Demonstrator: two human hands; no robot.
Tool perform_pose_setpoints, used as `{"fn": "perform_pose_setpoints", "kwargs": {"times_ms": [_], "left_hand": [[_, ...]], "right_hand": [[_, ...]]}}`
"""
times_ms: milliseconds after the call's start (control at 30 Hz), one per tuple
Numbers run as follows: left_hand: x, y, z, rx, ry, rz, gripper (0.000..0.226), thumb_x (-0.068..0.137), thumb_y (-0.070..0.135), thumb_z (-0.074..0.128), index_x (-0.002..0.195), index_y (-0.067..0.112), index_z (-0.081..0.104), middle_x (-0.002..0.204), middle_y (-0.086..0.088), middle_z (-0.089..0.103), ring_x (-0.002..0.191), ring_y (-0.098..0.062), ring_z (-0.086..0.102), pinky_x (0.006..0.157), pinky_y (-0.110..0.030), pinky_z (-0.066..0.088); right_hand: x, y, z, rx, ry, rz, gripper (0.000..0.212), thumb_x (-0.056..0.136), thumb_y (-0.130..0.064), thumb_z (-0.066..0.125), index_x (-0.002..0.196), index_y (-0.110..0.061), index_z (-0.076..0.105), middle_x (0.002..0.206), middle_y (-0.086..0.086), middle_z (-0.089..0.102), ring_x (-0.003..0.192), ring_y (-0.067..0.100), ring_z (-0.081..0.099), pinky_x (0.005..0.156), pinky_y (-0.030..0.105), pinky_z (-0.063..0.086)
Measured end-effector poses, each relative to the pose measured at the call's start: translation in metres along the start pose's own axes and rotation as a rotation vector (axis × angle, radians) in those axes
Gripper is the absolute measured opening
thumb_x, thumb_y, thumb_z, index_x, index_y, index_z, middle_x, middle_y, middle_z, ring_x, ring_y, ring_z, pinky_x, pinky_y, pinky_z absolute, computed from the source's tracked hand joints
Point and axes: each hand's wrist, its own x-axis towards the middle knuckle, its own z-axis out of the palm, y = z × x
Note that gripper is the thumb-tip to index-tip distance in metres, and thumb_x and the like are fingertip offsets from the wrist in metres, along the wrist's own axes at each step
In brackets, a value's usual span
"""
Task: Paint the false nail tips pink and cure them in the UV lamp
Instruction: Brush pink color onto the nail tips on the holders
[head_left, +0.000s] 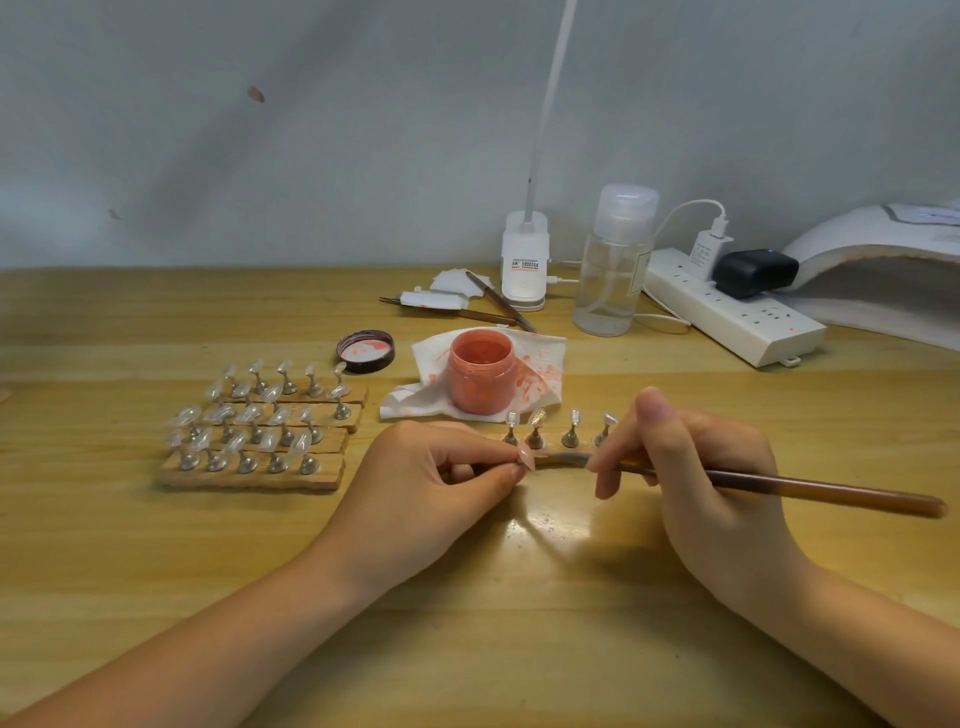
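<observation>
My left hand (441, 473) pinches a small pink nail tip (529, 458) between thumb and fingertips. My right hand (691, 467) grips a brown-handled brush (810, 491), its tip touching that nail tip. Just behind them a wooden strip (553, 446) carries several metal stands with clear nail tips. An open jar of pink gel (482, 373) sits on a stained paper towel (540, 364). The white UV lamp (878, 270) stands at the far right edge.
Wooden strips with several clear nail tips (260, 421) lie to the left. The jar lid (365, 351) lies behind them. A clear pump bottle (615, 260), white desk lamp base (525, 262), power strip (737, 306), spare brushes (498, 304) and wipes crowd the back.
</observation>
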Motion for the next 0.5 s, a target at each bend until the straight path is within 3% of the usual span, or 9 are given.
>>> {"fn": "perform_pose_setpoints", "kwargs": {"times_ms": [100,333,500], "left_hand": [[-0.0005,0.0004,0.0002,0.011,-0.011,0.001,0.023,0.075,0.014,0.072,0.079,0.036,0.073,0.079,0.015,0.071,0.078,-0.016,0.064,0.069,-0.025,0.050],[-0.0002,0.0002,0.0005,0.018,0.000,0.000,0.020,0.075,0.014,0.072,0.079,0.034,0.073,0.076,0.007,0.072,0.077,-0.017,0.064,0.069,-0.030,0.050],[-0.0001,0.0006,0.0003,0.021,0.002,0.001,0.024,0.074,0.015,0.072,0.075,0.039,0.072,0.077,0.007,0.072,0.077,-0.020,0.063,0.068,-0.030,0.050]], "right_hand": [[0.0025,-0.0002,0.0018,-0.092,-0.038,-0.027,0.041,0.091,-0.025,0.039,0.065,-0.009,0.065,0.060,-0.002,0.062,0.062,0.006,0.059,0.062,0.015,0.042],[0.0024,0.0005,0.0017,-0.080,-0.066,0.000,0.042,0.092,-0.033,0.042,0.063,-0.014,0.066,0.059,0.000,0.063,0.060,0.011,0.060,0.061,0.025,0.046],[-0.0001,-0.0010,0.0004,0.053,-0.027,0.039,0.048,0.090,-0.027,0.038,0.056,-0.004,0.064,0.051,0.005,0.057,0.050,0.007,0.055,0.057,0.015,0.043]]}}
